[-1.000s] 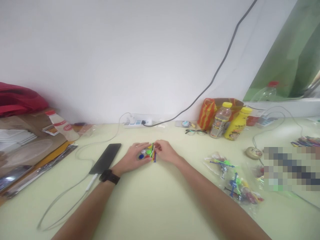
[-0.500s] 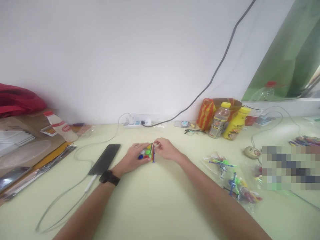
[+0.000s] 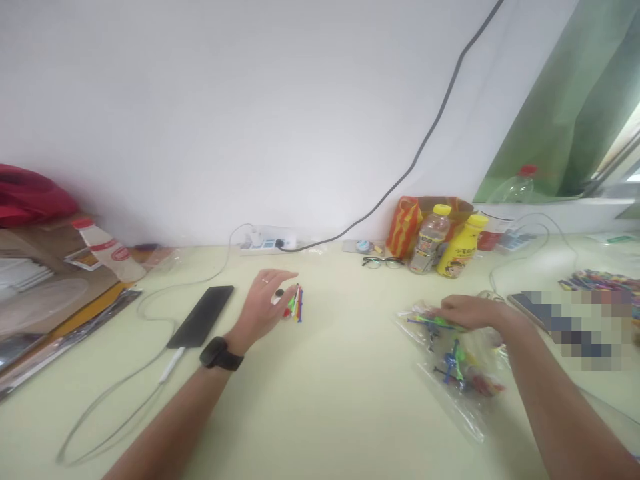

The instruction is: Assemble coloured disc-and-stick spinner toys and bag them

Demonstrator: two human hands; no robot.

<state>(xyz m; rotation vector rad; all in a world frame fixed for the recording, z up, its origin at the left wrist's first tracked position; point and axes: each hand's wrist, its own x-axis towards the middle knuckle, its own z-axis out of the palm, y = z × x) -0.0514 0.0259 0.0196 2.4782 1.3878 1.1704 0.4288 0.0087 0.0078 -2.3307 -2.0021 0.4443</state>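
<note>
The right hand [image 3: 465, 312] has been moved off the stick bundle [image 3: 296, 305] onto the clear bag [image 3: 467, 403]. Whether its fingers are closed cannot be told. The stick bundle is gripped by the left hand [image 3: 263, 307] over the tabletop [image 3: 320, 407]. One phone [image 3: 200, 317] and two bottles [image 3: 457, 250] are seen.
</note>
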